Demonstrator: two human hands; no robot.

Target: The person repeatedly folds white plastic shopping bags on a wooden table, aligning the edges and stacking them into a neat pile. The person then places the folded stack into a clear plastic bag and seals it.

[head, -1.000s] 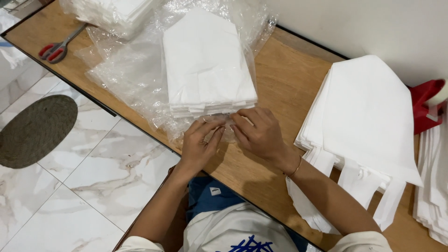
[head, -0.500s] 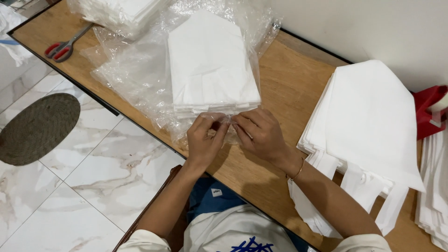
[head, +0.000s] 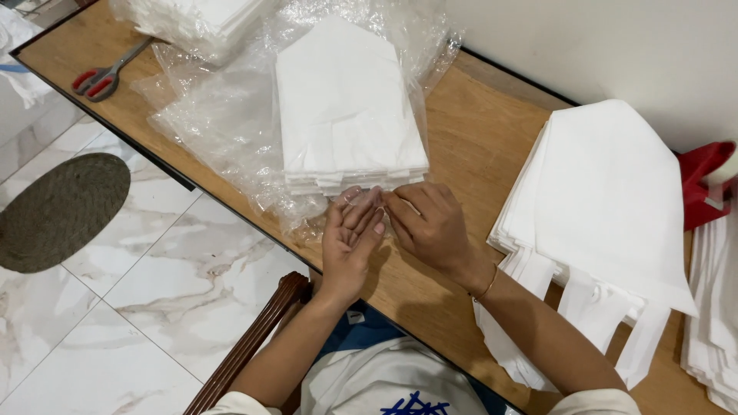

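A stack [head: 347, 107] of folded white fabric pieces lies inside a clear plastic bag [head: 223, 115] on the wooden table [head: 477, 131], its near end just short of the table's front edge. The bag's open mouth is bunched at that near end, and both hands meet there. The left hand [head: 350, 242] stands on edge, fingers straight and close together, their tips touching the plastic right below the stack's lower edge. The right hand [head: 430, 227] is curled, thumb and forefinger pinched on the plastic film beside the left fingertips. The two hands touch each other.

Loose plastic spreads left of the stack up to the table's dark front edge and slightly over it. To the right of the stack is a strip of bare wood, then a second pile [head: 607, 207] of white pieces with straps hanging toward the near edge; the right forearm passes just beside its lower corner. A third pile [head: 711, 307] shows at the far right edge, and a red object [head: 703, 180] lies behind it by the wall [head: 600, 46], which runs close along the table's back.

Far left on the table lie scissors [head: 104, 77] with red handles, next to another bagged pile [head: 192, 19]. Below the table edge are marble floor tiles, a round mat [head: 61, 211], and a wooden chair rail [head: 246, 346] by the left forearm.
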